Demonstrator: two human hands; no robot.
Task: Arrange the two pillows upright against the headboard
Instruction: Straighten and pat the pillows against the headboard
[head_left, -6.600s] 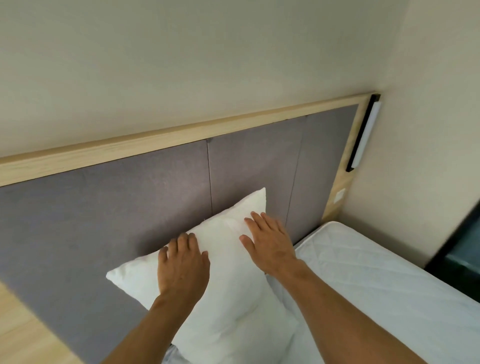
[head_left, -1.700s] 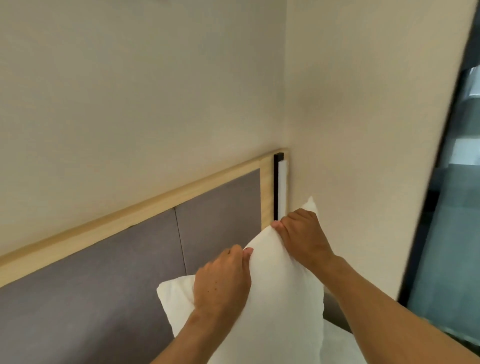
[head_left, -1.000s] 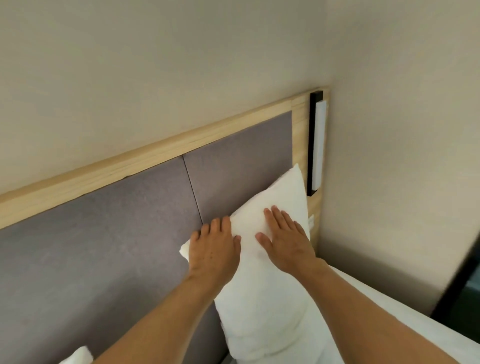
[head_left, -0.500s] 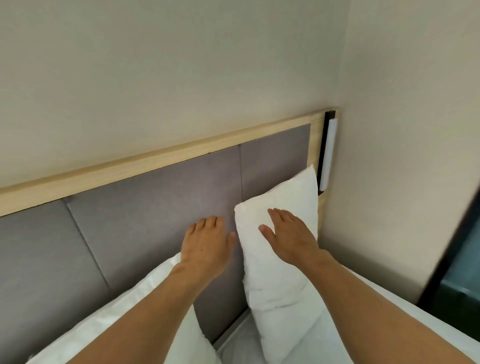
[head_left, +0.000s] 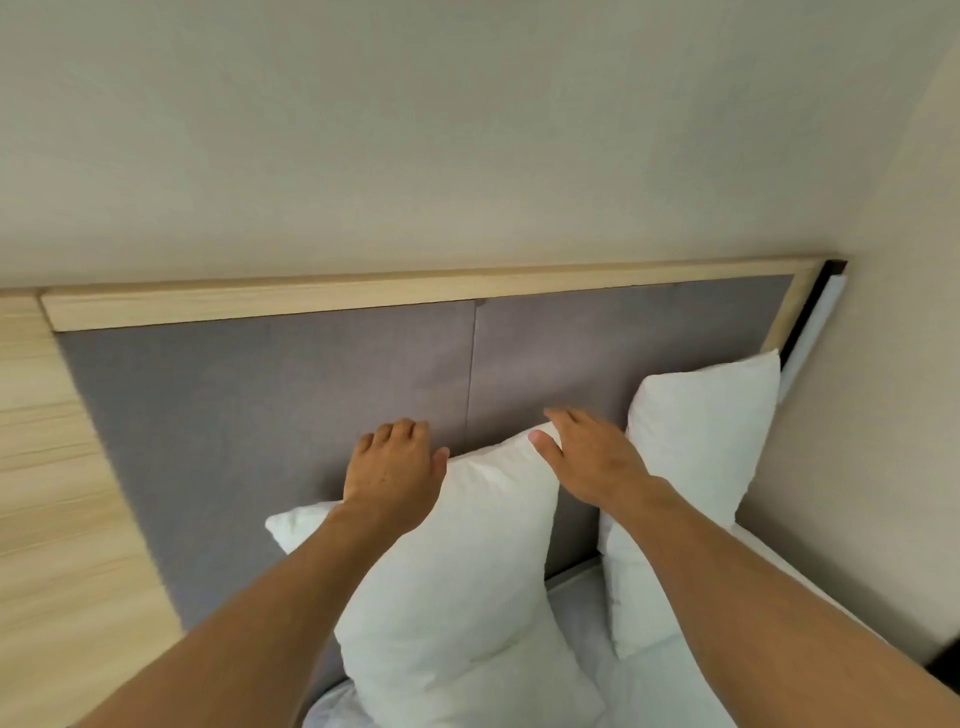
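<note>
Pillows, two of them and both white, stand on a bed with a white mattress (head_left: 654, 680) and lean against a grey padded headboard (head_left: 270, 395) framed in pale wood. The right pillow (head_left: 696, 457) stands upright at the right end of the headboard, in the corner by the side wall, its top corner just below a black-and-white wall lamp (head_left: 815, 322). The left pillow (head_left: 467, 582) stands near the middle of the headboard, tilted, with its top corner pointing up and to the right. A strip of bare headboard shows between the two pillows. The left hand (head_left: 395, 467) lies over the upper left edge of the left pillow, fingers curled loosely behind it. The right hand (head_left: 592, 457) is spread flat with fingers straight, thumb touching the left pillow's top corner, gripping nothing. Both bare forearms reach in from the bottom edge. Pale wood panelling (head_left: 47, 493) runs beside the headboard's left end.
</note>
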